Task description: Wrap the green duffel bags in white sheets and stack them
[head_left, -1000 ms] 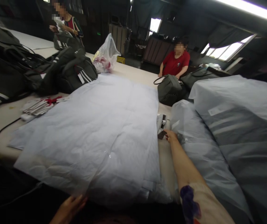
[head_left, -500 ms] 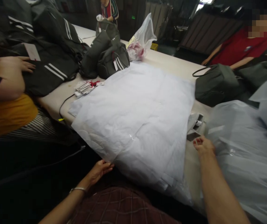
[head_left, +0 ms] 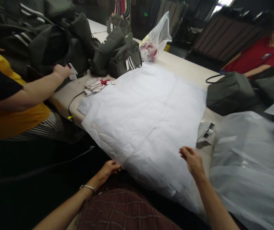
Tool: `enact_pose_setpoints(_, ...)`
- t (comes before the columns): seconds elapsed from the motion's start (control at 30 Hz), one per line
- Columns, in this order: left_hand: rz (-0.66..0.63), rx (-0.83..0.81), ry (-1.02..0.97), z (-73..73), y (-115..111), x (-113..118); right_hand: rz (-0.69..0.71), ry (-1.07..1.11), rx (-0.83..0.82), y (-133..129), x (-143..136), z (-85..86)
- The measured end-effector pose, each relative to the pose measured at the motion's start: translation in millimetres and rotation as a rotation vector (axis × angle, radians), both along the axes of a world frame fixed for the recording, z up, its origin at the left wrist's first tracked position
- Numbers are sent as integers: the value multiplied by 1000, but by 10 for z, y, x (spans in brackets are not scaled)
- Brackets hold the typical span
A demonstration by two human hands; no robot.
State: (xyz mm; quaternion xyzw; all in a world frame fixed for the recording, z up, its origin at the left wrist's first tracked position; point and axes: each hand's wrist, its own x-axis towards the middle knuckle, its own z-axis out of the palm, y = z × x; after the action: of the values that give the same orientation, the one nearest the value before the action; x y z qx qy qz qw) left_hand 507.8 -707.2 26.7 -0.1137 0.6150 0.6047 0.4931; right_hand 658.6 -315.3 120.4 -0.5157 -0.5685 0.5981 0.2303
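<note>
A stack of thin, whitish plastic bags [head_left: 141, 115] lies flat across the table, its near edge drooping over the side. My left hand [head_left: 109, 171], with a bracelet at the wrist, pinches the near edge of the top plastic bag. Over the right part of the stack is my right hand [head_left: 191, 158], its thumb and fingertips pressed together. Whatever those fingertips hold, if anything, is too small to make out. Just right of the stack sits a small grey-and-white box [head_left: 205, 135], apart from my right hand.
Dark bags with white stripes [head_left: 127, 59] crowd the back left, beside tied tags [head_left: 96, 85]. A co-worker's arm [head_left: 38, 84] reaches in there. At right are a dark handbag [head_left: 230, 92], a plastic-wrapped bag [head_left: 249, 166] and a person in red [head_left: 254, 64].
My right hand has moved left from beside the small box to over the plastic bags. My left hand keeps its pinch. The co-worker's hand at left has shifted right, near a tag.
</note>
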Motion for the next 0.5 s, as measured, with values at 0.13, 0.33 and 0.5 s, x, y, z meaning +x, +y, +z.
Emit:
enact_pose_setpoints(0.13,-52,21,19,-19,0,-49,580,66,-209,-1409,-366,142)
enact_pose_setpoints(0.33,-83,94,-39,92,8,-84,793,-50,-281,-2552,-745,-114)
enact_pose_setpoints(0.5,-105,185,-133,237,-14,-86,712,-263,-72,-2671,-822,-265)
